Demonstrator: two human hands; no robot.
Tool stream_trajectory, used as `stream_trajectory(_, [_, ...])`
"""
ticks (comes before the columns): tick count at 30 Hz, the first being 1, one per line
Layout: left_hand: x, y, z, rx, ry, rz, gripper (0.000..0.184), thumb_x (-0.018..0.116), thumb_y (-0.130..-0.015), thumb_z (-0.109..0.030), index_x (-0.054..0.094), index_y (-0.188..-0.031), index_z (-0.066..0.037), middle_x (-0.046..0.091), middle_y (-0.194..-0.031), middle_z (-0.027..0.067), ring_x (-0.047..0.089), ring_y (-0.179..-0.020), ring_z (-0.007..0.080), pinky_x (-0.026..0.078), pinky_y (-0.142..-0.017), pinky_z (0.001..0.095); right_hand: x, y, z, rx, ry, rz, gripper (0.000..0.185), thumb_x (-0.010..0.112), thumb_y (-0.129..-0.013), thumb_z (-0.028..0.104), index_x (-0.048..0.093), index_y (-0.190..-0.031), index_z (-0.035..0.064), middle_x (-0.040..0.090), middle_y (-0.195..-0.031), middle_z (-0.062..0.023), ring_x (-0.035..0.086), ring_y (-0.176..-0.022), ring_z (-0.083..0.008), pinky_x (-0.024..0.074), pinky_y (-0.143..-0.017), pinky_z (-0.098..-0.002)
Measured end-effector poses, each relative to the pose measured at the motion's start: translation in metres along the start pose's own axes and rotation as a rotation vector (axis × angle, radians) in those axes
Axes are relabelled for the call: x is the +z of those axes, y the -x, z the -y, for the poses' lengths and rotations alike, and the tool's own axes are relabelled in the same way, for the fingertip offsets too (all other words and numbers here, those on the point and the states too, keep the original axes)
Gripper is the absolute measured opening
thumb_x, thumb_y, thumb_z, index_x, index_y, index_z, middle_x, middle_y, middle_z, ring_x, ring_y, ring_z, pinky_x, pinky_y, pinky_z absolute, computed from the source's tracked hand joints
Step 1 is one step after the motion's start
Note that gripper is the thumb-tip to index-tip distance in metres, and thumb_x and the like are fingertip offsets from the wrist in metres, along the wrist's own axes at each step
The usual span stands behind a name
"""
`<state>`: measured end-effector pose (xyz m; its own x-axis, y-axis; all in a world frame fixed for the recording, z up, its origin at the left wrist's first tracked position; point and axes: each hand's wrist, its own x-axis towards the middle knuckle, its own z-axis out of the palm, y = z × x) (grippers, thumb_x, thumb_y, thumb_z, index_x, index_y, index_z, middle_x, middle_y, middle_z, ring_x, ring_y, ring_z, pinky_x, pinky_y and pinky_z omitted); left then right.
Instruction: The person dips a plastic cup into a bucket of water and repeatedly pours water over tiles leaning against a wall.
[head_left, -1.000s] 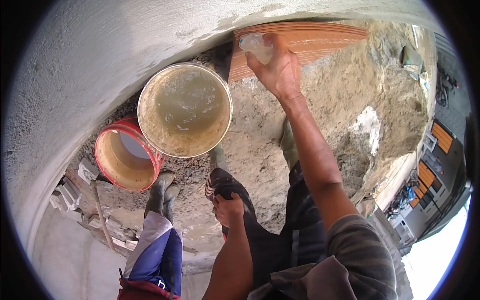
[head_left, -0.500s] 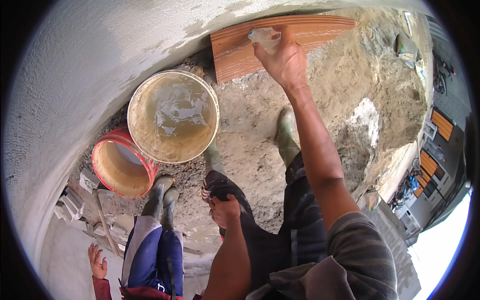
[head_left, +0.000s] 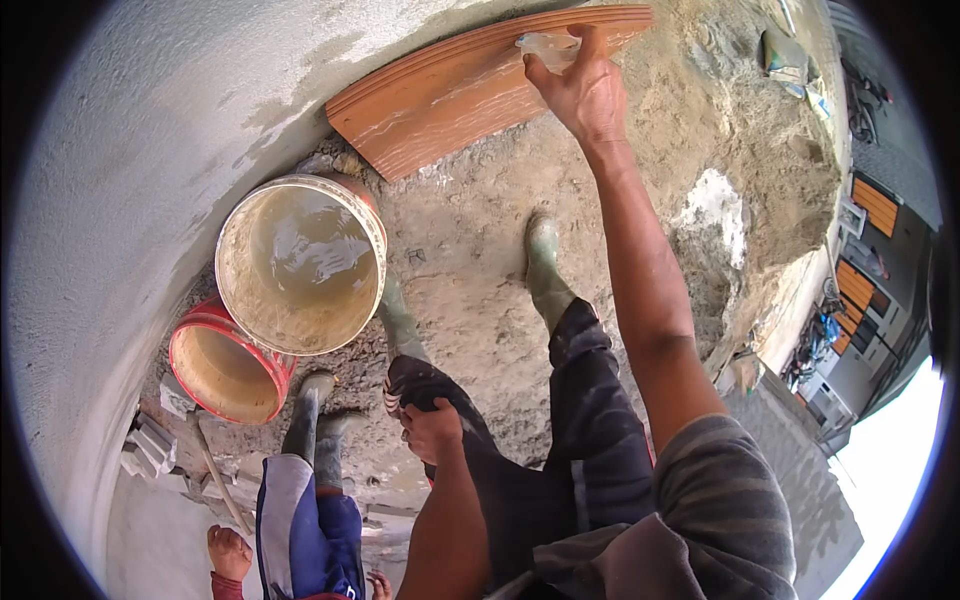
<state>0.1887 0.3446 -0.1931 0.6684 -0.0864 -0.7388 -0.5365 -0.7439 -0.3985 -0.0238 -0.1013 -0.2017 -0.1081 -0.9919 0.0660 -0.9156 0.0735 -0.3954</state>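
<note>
My right hand (head_left: 580, 92) is stretched forward, its thumb and fingers closed around a small clear plastic cup (head_left: 548, 46) with a bluish spot at one end. The cup is above a reddish-brown panel (head_left: 440, 110) with ridged edges, which lies along the base of the wall. Wet, pale streaks run across the panel. My left hand (head_left: 432, 430) rests on my knee with its fingers curled against the dark trousers (head_left: 470, 410); whatever lies under them is hidden.
A large bucket (head_left: 228, 270) of murky water stands by the wall, beside a smaller red bucket (head_left: 272, 395). Another person in blue trousers (head_left: 335, 530) is close on the left. A wooden stick (head_left: 222, 475) and rubble lie behind. The ground (head_left: 470, 260) is rough dirt.
The view has shifted, so panel and buckets sit further left in it. My right hand, still with the cup, is now over the panel's right part. The other person's hand has curled.
</note>
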Motion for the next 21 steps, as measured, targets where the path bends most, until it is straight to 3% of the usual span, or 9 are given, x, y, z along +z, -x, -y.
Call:
stream_trajectory(7, [0.001,0.005,-0.013,-0.014,-0.048,0.033,0.066,0.06,-0.09,-0.043,0.053,-0.142,-0.003,0.05,-0.149,0.0202,0.061,-0.123,0.0417,0.051,-0.104,0.0497,-0.023,-0.037,-0.05,0.018,0.076,-0.009,0.074,0.078,-0.08,0.047,0.055,-0.128,-0.0039,0.073,-0.096,-0.0264,0.074,-0.09,-0.0386,0.0592,-0.08,-0.0457])
stream_trajectory(10, [0.001,0.009,-0.018,-0.021,-0.055,0.013,0.065,0.06,-0.091,-0.043,0.054,-0.142,-0.002,0.051,-0.149,0.0204,0.06,-0.124,0.0415,0.05,-0.105,0.0499,-0.027,-0.052,-0.073,0.138,-0.037,-0.035,0.071,0.08,-0.081,0.04,0.05,-0.131,0.0,0.071,-0.101,-0.0281,0.069,-0.1,-0.0447,0.0537,-0.092,-0.0514])
stream_trajectory(21, [0.004,0.009,-0.021,-0.052,-0.123,0.001,0.065,0.061,-0.09,-0.047,0.056,-0.139,-0.004,0.054,-0.144,0.018,0.06,-0.124,0.0398,0.05,-0.103,0.0496,-0.061,-0.108,-0.143,0.283,0.145,-0.009,0.084,0.083,-0.076,0.049,0.051,-0.134,-0.0033,0.068,-0.114,-0.034,0.067,-0.111,-0.0441,0.0536,-0.093,-0.0491])
